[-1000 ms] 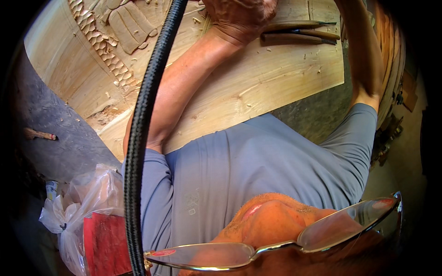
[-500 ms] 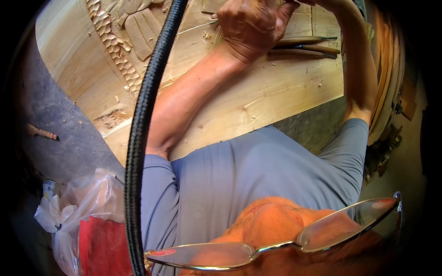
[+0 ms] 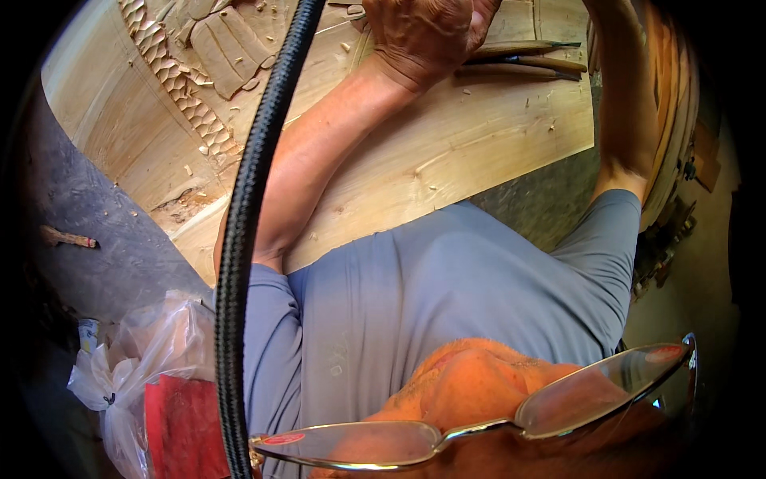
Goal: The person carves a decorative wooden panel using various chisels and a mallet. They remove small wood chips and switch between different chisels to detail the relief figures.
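Note:
My left hand [image 3: 423,36] is at the top of the view above a pale wooden panel [image 3: 455,160]. Its fingers are curled closed, and whatever they grip is cut off by the upper edge. Of my right side only the forearm [image 3: 626,88] shows; the hand lies beyond the top edge. Just right of my left wrist, several wood-handled carving chisels [image 3: 527,64] lie side by side on the panel. Carved relief [image 3: 227,52] and a band of scalloped cuts [image 3: 171,76] mark the panel's left part, with wood chips scattered about.
A black braided cable [image 3: 247,199] crosses the view close up. At lower left are a knotted clear plastic bag [image 3: 159,343] and a red sheet-like item [image 3: 187,427]. A short stick [image 3: 70,238] rests on the grey surface. Curved wooden pieces [image 3: 670,120] stand at the right.
The panel and chisels have shifted slightly up and left in view. My left hand has moved up a little, still closed; the visible edge of my right hand has gone out of view.

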`<state>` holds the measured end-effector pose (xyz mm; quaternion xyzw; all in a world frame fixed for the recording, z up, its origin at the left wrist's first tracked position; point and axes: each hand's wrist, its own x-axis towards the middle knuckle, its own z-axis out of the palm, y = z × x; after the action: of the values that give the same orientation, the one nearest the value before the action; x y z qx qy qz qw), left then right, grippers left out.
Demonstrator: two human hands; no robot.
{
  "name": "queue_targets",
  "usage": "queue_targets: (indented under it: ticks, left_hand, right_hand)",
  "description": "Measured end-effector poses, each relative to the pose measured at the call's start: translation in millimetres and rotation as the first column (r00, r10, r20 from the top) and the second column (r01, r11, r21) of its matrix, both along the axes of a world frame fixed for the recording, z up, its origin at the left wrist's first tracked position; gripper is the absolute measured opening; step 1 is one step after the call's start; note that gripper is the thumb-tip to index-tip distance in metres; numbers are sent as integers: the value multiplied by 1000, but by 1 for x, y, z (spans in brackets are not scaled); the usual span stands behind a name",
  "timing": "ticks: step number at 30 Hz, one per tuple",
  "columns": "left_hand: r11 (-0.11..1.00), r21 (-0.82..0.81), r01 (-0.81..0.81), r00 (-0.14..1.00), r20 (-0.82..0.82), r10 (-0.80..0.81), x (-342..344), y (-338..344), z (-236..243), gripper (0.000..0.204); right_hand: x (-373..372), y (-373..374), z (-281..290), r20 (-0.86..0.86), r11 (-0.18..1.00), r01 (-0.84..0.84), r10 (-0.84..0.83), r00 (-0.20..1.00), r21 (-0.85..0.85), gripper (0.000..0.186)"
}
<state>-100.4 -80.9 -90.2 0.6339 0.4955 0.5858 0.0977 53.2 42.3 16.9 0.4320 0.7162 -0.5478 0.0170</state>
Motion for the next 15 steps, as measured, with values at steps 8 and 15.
queue_targets:
  ticks: [8, 15]
  left_hand:
    - [999, -44, 1, 1000, -7, -1, 4, 1, 2, 59]
    - [991, -132, -17, 1000, -13, 15, 4, 1, 14, 57]
  right_hand:
    - [2, 5, -1, -49, 998, -61, 61, 997, 12, 17]
    - [4, 17, -8, -15, 996, -40, 39, 999, -74, 15]
